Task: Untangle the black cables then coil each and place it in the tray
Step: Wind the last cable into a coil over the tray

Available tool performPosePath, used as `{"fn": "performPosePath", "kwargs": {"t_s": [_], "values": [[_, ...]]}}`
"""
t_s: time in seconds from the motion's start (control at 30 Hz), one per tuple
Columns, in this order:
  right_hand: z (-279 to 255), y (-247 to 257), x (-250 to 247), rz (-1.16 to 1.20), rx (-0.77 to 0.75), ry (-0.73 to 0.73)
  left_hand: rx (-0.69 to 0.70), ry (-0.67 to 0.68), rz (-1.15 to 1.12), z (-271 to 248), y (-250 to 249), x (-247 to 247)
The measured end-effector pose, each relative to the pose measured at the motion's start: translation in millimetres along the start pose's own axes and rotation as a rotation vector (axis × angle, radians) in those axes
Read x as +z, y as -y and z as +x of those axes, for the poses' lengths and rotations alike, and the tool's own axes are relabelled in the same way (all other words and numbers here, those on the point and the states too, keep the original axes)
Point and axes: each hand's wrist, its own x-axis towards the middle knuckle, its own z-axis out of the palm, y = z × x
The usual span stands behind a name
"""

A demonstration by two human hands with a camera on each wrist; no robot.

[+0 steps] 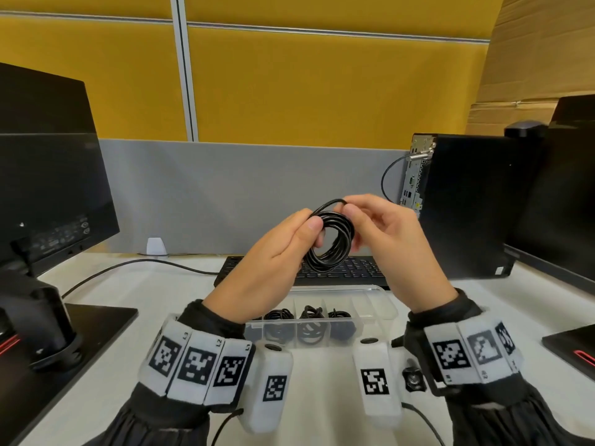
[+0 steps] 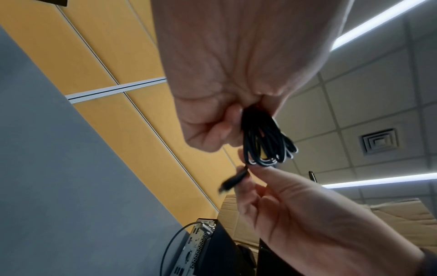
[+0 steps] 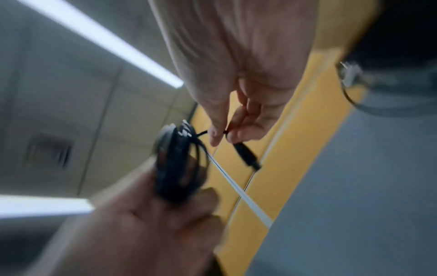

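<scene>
A black cable [image 1: 331, 243] wound into a round coil is held up above the keyboard. My left hand [image 1: 277, 252] grips the coil's left side between thumb and fingers. My right hand [image 1: 373, 226] pinches the cable's loose end at the top of the coil. In the left wrist view the coil [image 2: 264, 142] hangs from my left hand and the plug end [image 2: 232, 182] sticks out of my right fingers. The blurred right wrist view shows the coil [image 3: 177, 164] and the plug [image 3: 246, 155]. Below my hands, a clear divided tray [image 1: 376, 304] holds several coiled black cables [image 1: 310, 317].
A black keyboard [image 1: 357, 272] lies behind the tray. A monitor [image 1: 48, 194] stands at the left with a cable [image 1: 128, 268] running across the white desk. A computer case [image 1: 467, 204] and a second monitor [image 1: 566, 204] stand at the right.
</scene>
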Motion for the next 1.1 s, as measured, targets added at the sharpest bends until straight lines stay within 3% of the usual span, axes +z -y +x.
{"fn": "performPosePath", "kwargs": {"t_s": [0.07, 0.2, 0.33, 0.5, 0.6, 0.77, 0.87, 1.0, 1.1], "values": [[-2, 1, 3, 0.285, 0.147, 0.06, 0.012, -0.038, 0.022, 1, 1, 1], [-2, 1, 10, 0.625, 0.365, 0.084, -0.032, -0.075, -0.001, 2, 6, 0], [-3, -3, 19, 0.835, 0.572, 0.098, -0.107, -0.068, 0.008, 3, 9, 2], [-4, -3, 27, 0.942, 0.738, 0.093, -0.093, -0.092, 0.09, 6, 13, 7], [-5, -1, 26, 0.86, 0.648, 0.123, -0.112, -0.136, 0.152, 8, 17, 5], [-9, 3, 20, 0.617, 0.393, 0.334, -0.139, -0.199, 0.205, 7, 23, 0], [-11, 2, 22, 0.471, 0.3, 0.325, -0.14, -0.172, 0.217, 6, 20, 5], [-11, 4, 15, 0.466, 0.245, 0.407, -0.122, -0.186, 0.153, 7, 19, 3], [-11, 7, 12, 0.426, 0.193, 0.385, -0.1, -0.202, 0.121, 7, 16, 4]]}}
